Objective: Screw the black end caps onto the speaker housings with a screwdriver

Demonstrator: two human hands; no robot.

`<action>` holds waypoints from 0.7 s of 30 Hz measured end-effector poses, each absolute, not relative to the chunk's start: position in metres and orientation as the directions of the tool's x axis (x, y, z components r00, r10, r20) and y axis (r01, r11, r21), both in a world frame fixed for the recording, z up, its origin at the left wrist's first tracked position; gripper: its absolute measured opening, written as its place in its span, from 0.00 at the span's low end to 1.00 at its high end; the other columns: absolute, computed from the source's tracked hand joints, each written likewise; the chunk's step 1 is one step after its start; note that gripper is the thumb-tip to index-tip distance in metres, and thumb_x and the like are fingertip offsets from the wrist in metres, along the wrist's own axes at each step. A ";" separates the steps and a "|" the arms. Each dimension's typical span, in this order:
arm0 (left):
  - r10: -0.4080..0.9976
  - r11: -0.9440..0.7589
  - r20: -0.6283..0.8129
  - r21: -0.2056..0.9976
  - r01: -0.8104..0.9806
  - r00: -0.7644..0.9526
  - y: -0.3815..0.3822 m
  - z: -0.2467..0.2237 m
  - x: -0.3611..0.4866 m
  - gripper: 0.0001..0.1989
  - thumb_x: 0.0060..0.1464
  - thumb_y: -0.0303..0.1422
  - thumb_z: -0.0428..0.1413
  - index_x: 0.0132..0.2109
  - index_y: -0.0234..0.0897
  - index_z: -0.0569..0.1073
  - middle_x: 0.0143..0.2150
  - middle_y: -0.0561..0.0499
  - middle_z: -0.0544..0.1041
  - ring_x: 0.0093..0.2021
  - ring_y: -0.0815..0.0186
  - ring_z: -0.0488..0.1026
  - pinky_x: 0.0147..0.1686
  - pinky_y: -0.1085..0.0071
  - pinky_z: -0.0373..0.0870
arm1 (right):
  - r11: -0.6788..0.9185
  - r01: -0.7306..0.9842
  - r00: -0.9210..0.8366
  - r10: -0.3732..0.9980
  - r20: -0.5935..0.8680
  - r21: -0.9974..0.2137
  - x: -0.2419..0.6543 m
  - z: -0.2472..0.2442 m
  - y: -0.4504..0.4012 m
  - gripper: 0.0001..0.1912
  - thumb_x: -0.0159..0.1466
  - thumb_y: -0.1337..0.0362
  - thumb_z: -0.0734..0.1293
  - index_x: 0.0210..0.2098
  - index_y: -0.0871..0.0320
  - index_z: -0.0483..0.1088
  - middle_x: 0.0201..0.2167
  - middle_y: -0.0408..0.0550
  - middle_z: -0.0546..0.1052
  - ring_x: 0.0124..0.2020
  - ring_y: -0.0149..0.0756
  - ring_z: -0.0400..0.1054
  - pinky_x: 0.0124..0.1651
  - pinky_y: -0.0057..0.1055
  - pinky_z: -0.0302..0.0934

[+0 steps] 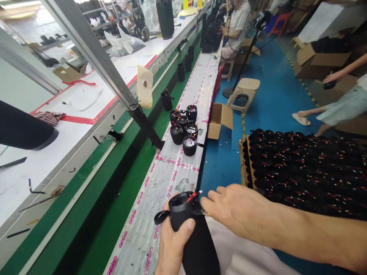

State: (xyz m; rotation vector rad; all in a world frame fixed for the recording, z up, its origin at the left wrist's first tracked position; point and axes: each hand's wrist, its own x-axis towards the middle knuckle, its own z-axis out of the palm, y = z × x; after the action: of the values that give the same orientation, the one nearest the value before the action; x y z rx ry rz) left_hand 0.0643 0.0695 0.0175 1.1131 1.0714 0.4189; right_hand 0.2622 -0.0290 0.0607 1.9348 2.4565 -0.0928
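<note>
A black cylindrical speaker housing (198, 240) leans tilted over my lap, its open end up. Red wires with a small white connector (195, 195) stick out of that end, and a black strap loop (162, 217) hangs at its left side. My left hand (175, 244) is wrapped around the housing below the rim, thumb across the front. At the right of the rim, my right hand (229, 208) has its fingers curled closed. Something small and dark shows at its fingertips, but I cannot make out what it is.
Several short black housings with wires (189, 145) stand on the taped bench (169, 179). The green conveyor (114, 198) runs on the left. Many housings (304, 172) fill a carton at right, near an open box (218, 120), a stool (245, 91) and a walking person (344, 103).
</note>
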 end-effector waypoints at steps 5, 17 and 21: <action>0.784 0.313 -0.430 0.896 0.314 0.447 0.070 0.023 0.066 0.36 0.46 0.51 0.70 0.59 0.39 0.77 0.56 0.41 0.83 0.59 0.39 0.76 0.62 0.51 0.66 | 0.265 0.960 -0.275 0.953 -0.126 -0.090 0.269 0.060 -0.022 0.15 0.55 0.76 0.70 0.36 0.54 0.65 0.25 0.40 0.69 0.22 0.35 0.62 0.23 0.40 0.33; 0.780 0.287 -0.427 0.893 0.346 0.457 0.071 0.018 0.062 0.36 0.47 0.52 0.69 0.59 0.41 0.77 0.56 0.42 0.82 0.61 0.39 0.74 0.65 0.49 0.64 | 0.276 0.956 -0.290 0.938 -0.190 -0.095 0.265 0.068 -0.011 0.10 0.63 0.74 0.69 0.38 0.55 0.66 0.26 0.42 0.73 0.21 0.35 0.66 0.20 0.38 0.34; 0.695 0.387 -0.485 0.874 0.293 0.530 0.074 0.012 0.058 0.37 0.46 0.53 0.68 0.60 0.41 0.77 0.58 0.42 0.82 0.63 0.38 0.74 0.67 0.49 0.64 | 0.267 0.954 -0.290 0.941 -0.177 -0.139 0.266 0.070 -0.010 0.09 0.64 0.74 0.68 0.38 0.55 0.66 0.26 0.42 0.74 0.21 0.35 0.66 0.21 0.37 0.36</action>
State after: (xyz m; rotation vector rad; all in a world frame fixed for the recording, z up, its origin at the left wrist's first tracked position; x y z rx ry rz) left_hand 0.0578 0.0742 0.0119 1.1938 1.0336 0.3244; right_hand 0.2658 -0.0101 0.0701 1.8356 2.4532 -0.3376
